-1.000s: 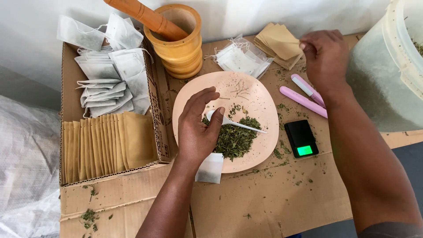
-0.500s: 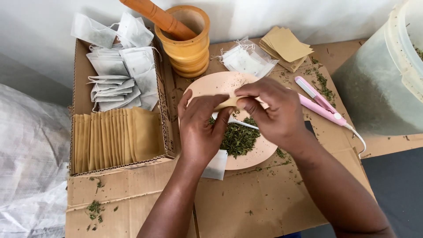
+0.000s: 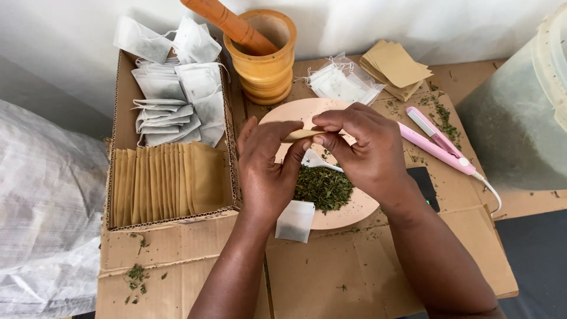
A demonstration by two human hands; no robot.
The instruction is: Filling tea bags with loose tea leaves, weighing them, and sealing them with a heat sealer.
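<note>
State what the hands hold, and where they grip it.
Both hands, left and right, pinch a small tan envelope by its ends, above the plate.

Glossy turned-wood mortar (image 3: 264, 56), matt corrugated cardboard box (image 3: 121, 118), smooth pink plastic sealer (image 3: 437, 142).

A brown envelope (image 3: 304, 134) is pinched between the left hand (image 3: 267, 171) and right hand (image 3: 369, 155) above the plate (image 3: 354, 212); a row of tan envelopes (image 3: 165, 183) stands upright in the cardboard box (image 3: 121, 127), white sachets (image 3: 171, 97) piled behind them; more sachets (image 3: 342, 82) and a tan stack (image 3: 396, 68) lie beyond the plate; 1 white sachet (image 3: 295, 220) sits at its near rim; a black scale (image 3: 426, 186) peeks out right, its screen hidden.
</note>
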